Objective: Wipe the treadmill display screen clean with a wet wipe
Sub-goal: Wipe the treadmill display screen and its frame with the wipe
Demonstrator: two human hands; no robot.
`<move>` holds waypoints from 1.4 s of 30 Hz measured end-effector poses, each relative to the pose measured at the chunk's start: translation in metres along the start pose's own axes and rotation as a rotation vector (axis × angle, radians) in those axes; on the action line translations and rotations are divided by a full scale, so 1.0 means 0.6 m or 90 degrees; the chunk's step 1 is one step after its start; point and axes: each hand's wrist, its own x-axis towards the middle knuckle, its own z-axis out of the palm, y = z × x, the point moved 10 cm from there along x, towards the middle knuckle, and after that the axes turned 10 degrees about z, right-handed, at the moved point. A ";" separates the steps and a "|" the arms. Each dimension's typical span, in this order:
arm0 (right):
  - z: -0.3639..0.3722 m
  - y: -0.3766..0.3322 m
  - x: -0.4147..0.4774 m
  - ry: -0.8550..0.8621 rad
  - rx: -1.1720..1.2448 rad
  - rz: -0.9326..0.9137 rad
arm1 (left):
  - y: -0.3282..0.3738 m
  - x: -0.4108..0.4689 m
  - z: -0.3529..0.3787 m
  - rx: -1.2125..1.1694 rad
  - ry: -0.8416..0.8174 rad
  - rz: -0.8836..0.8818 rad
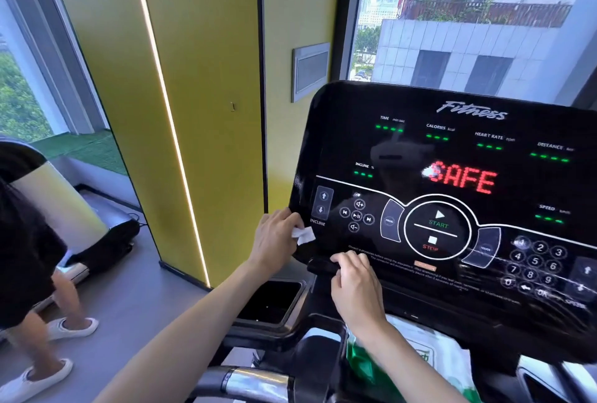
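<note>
The black treadmill display screen (452,157) fills the right half of the head view, tilted back and showing red "SAFE" letters and green dashes. My left hand (274,237) pinches a small crumpled white wet wipe (303,235) against the screen's lower left corner, just below the INCLINE buttons. My right hand (353,283) sits at the screen's bottom edge, left of the START/STOP circle, its fingers curled over a short black bar (319,267) that sticks out there. Wet streaks glint on the number pad at the lower right.
A green and white wipe packet (381,360) lies in the tray under the console. A black cup holder (271,302) sits left of it, with a chrome handrail (255,383) below. Another person (29,241) stands at the left beside a second treadmill. A yellow pillar (193,79) rises behind.
</note>
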 end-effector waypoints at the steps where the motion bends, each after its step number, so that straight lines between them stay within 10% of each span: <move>1: 0.000 0.000 0.001 0.005 0.000 0.004 | -0.005 0.002 -0.008 0.005 0.022 -0.003; 7: 0.000 0.003 -0.001 0.010 -0.014 0.004 | -0.022 -0.006 -0.067 -0.012 0.218 -0.077; 19: 0.007 0.003 -0.004 -0.029 -0.020 0.005 | 0.012 -0.061 0.028 0.093 -0.012 0.172; 29: 0.000 0.006 -0.008 -0.046 0.015 0.033 | -0.016 0.029 -0.064 -0.034 0.143 -0.085; 42: 0.000 0.003 -0.012 -0.012 -0.001 -0.015 | -0.001 -0.157 0.090 0.029 -0.211 0.193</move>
